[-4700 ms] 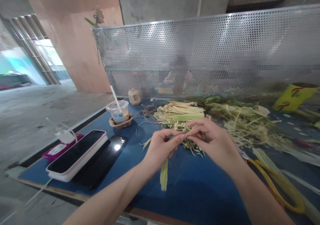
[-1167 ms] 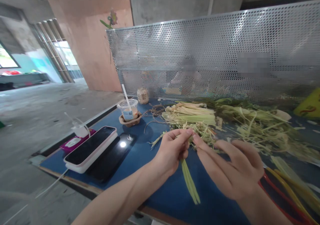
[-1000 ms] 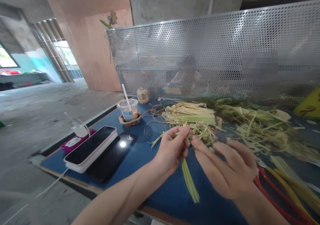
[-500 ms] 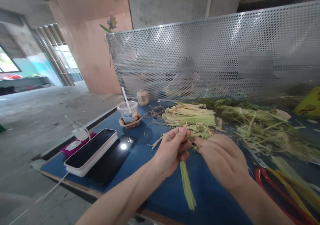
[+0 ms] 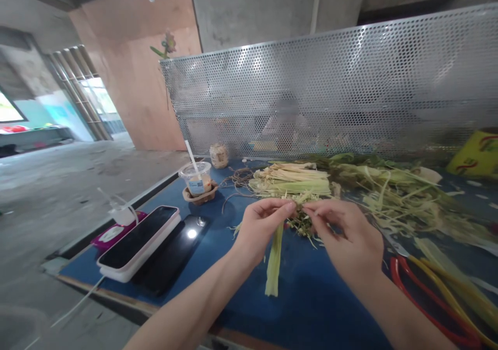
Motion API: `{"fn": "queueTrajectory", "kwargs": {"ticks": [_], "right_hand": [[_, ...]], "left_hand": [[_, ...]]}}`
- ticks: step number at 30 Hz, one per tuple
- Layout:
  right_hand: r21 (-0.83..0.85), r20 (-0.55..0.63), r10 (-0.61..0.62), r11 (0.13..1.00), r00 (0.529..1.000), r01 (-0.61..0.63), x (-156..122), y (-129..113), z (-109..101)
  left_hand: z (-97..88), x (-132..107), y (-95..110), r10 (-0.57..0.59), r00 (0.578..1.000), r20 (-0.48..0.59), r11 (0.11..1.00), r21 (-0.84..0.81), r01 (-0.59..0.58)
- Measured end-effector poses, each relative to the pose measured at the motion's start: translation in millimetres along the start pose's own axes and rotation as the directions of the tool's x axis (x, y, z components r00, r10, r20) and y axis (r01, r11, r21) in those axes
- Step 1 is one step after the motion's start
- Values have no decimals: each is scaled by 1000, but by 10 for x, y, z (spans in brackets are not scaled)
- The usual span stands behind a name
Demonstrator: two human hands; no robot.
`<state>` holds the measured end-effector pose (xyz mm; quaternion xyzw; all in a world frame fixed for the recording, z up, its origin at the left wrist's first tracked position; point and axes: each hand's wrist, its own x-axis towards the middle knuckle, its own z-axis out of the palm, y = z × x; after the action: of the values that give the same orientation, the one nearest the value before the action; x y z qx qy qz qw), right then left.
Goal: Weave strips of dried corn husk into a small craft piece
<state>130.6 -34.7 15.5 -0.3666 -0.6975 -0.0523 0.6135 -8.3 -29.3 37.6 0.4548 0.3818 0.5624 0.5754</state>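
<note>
The landmark here is the bundle of pale leaf strips [image 5: 290,179] lying on the blue counter [image 5: 311,303]. On the near side of the bundle, the left hand [image 5: 260,228] keeps a narrow grip, thumb and forefinger pinching a green strip [image 5: 274,267] whose flat tail hangs below the palm, toward the counter's near edge. The right hand [image 5: 346,236], to the near right of the bundle, has thumb and fingertips drawn together just beside the left fingertips; whether anything is held between them I cannot tell. A heap of small green scraps [image 5: 303,224] lies just in front of the bundle, partly behind the fingers. Right of the bundle spread loose leaves [image 5: 400,194], with a yellow roll [image 5: 472,155] farther right; nearer and to its right lie scissors [image 5: 402,251], a red handle showing. Left of the bundle are tangled cords [image 5: 239,176], then a lidded cup [image 5: 196,180] with a straw, seated in a cardboard holder [image 5: 200,197]. Farther left and nearer lie a dark phone [image 5: 167,259] and a white-cased phone [image 5: 138,236]. Behind the bundle stands a perforated metal screen [image 5: 330,91].
</note>
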Motion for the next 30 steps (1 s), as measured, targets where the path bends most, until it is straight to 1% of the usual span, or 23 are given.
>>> {"fn": "queueTrajectory", "kwargs": {"ticks": [2,5,7,9,12,15,17,19,21,22,24,25,27,29,30], "right_hand": [[-18,15,0,1000,1000,0,19,-15,-1],[-70,27,-47,996,999,49,41,-30,-1],[-89,46,-67,993,997,71,45,-29,2],[-100,72,-60,993,996,67,44,-22,9],[-102,91,-49,993,995,58,43,-15,22],[-86,92,-66,994,994,74,47,-13,34],[-76,114,-67,994,991,76,51,-11,35],[-46,158,-49,997,986,57,52,-5,33],[24,203,-8,1000,979,3,50,2,31],[71,219,29,996,975,-45,49,5,32],[192,251,135,964,958,-186,48,9,40],[262,270,194,928,943,-266,50,9,46],[403,312,287,823,906,-400,60,5,61],[512,344,338,715,876,-476,79,-4,74],[544,354,355,674,865,-499,90,-8,77]], "left_hand": [[2,12,12,77,997,-29,996,40,-76],[6,28,31,167,985,-46,981,111,-161],[5,36,41,208,978,-24,963,182,-200],[1,43,46,244,970,-5,937,260,-234],[-6,54,42,293,956,-13,899,344,-271],[-12,67,21,349,937,-18,875,364,-319],[-13,79,-1,356,934,-20,884,331,-330],[-11,93,-24,318,947,-47,924,242,-298],[-4,109,-43,244,966,-82,967,97,-236],[-1,118,-48,194,977,-90,981,15,-193],[3,138,-53,76,995,-70,986,-141,-86],[3,149,-52,20,999,-49,979,-200,-29],[-4,170,-49,-56,998,-14,961,-273,50],[-13,186,-47,-86,996,16,951,-298,87],[-17,191,-46,-92,995,35,948,-301,98]]}}
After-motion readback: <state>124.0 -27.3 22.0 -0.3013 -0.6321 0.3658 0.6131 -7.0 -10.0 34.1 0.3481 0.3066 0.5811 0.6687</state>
